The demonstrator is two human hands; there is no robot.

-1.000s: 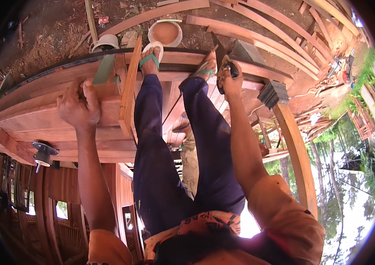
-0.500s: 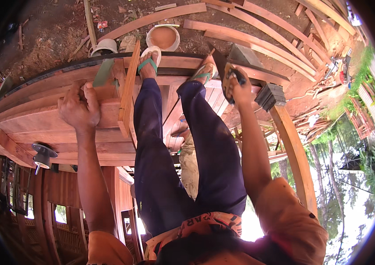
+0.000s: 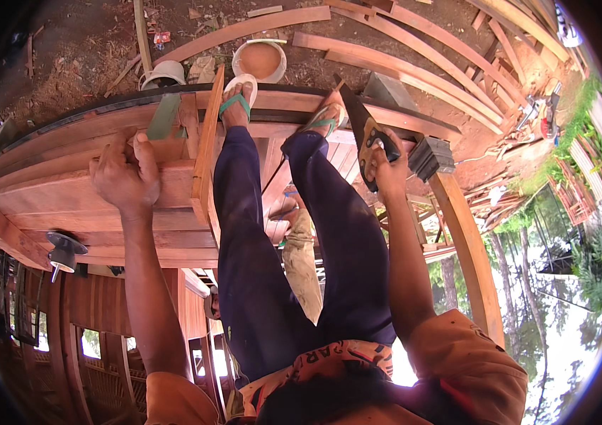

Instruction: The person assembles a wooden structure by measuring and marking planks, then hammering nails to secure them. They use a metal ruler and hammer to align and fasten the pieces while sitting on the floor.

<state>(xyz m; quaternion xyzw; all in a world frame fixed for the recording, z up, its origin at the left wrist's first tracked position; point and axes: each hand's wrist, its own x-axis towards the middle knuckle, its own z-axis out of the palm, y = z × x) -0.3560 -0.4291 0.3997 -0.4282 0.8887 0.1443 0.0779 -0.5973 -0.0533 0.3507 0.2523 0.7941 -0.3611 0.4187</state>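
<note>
My right hand [image 3: 389,168] is closed round the grip of a hand saw [image 3: 355,106]. Its dark blade slants up and to the left, with the tip close to my right foot in a green-strapped sandal [image 3: 328,122]. The saw handle [image 3: 373,147] is black and tan. Over to the left, my left hand [image 3: 125,176] grips the top edge of a reddish wooden board [image 3: 53,185], with the thumb raised along it; the other fingers are partly hidden. An upright wooden slat [image 3: 206,152] stands between that hand and my left foot.
Wooden beams under my feet border a drop to dirt ground. A bucket of brown liquid [image 3: 260,62] and long planks [image 3: 400,67] lie beyond. A thick post [image 3: 465,244] rises at right, a lamp [image 3: 65,253] hangs at left. Below, a person's trouser leg [image 3: 301,265] shows between my legs.
My right hand has turned the saw slightly, showing more of its handle, and dropped a little. The person below has shifted. My left hand stays on the board.
</note>
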